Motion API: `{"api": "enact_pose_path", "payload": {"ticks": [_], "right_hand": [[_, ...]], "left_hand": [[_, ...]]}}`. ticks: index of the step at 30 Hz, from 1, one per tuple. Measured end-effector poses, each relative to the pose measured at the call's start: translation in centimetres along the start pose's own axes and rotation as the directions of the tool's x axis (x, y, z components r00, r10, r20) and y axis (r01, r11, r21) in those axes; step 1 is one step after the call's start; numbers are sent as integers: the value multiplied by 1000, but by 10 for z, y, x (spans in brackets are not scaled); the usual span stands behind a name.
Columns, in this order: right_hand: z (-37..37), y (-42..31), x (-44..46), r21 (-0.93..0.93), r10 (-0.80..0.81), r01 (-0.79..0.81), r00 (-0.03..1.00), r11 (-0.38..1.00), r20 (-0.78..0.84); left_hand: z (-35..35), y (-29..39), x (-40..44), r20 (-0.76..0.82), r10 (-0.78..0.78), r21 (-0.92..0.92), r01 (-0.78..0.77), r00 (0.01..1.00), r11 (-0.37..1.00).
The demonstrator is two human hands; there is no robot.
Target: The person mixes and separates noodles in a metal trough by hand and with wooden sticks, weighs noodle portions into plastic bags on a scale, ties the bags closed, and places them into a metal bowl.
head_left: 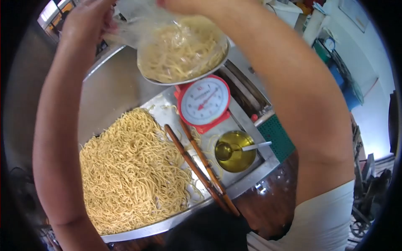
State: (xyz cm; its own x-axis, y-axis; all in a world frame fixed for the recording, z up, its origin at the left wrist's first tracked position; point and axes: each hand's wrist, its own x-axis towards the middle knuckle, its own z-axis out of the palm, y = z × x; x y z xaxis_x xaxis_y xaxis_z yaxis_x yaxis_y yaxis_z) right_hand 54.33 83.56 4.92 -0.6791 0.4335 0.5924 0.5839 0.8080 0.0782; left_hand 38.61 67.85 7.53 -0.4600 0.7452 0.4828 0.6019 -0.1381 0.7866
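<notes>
A clear plastic bag of noodles [180, 54] rests in the round metal pan [197, 78] of a red weighing scale [204, 100]. My left hand [94, 19] has its fingers closed on the bag's gathered upper film, at the upper left. At the top edge, my right hand [180, 5] is at the bag's mouth, partly cut off by the frame, with a fingertip against the plastic. The scale's dial faces me, its red pointer slanting. Below the left side of the scale, a large heap of loose yellow noodles [134, 175] covers much of the metal tray [163, 111].
Two long brown wooden sticks [197, 163] lie over the tray's front rim. Right of them stands a bowl of yellow oil [240, 161] with a ladle [255, 146] in it. A green perforated mat [276, 136] is beyond the tray's right edge.
</notes>
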Motion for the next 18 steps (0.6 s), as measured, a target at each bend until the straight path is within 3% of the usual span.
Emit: {"api": "enact_pose_path", "payload": {"ticks": [1, 2, 3, 4, 5, 7, 8, 10, 11, 13, 14, 16, 18], "right_hand": [[11, -4, 6, 17, -45, 41, 925, 999, 376], [9, -3, -9, -81, -37, 76, 913, 994, 406], [23, 7, -12, -43, -39, 60, 921, 997, 388], [33, 14, -12, -1, -49, 54, 926, 999, 374], [31, 16, -10, -2, -69, 75, 926, 997, 371], [28, 18, -9, 11, 65, -77, 900, 997, 430], [25, 20, -6, 7, 60, -70, 901, 998, 430], [20, 23, 1, -43, -8, 24, 939, 999, 343], [26, 24, 0, -45, -9, 26, 939, 999, 343], [36, 23, -7, -41, -53, 83, 879, 996, 474], [33, 23, -9, -51, -47, 79, 885, 996, 464], [30, 19, -10, -51, 41, -24, 931, 998, 362], [5, 18, -3, -34, -14, 25, 955, 999, 298]], "left_hand": [[3, 6, -10, -1, 36, 104, -36, 999, 994], [9, 8, -18, -26, 117, 284, -105, 993, 953], [13, 4, -24, -45, 196, 455, -155, 980, 877], [7, -12, -27, 57, 355, 578, -321, 933, 750], [6, -10, -40, 102, 242, 780, -229, 965, 582], [2, -36, -47, 357, 547, 849, -508, 757, 149], [3, -34, -51, 350, 548, 851, -502, 760, 152], [14, -23, -62, 634, 596, 699, -695, 493, -168], [17, -20, -62, 632, 597, 701, -694, 494, -167], [27, -10, -62, 653, 365, 562, -747, 664, 355], [35, 12, -64, 588, 140, 624, -557, 797, 549], [45, 17, -49, 549, 140, 634, -520, 824, 572], [54, 6, -26, 422, 135, 673, -410, 896, 616]]}}
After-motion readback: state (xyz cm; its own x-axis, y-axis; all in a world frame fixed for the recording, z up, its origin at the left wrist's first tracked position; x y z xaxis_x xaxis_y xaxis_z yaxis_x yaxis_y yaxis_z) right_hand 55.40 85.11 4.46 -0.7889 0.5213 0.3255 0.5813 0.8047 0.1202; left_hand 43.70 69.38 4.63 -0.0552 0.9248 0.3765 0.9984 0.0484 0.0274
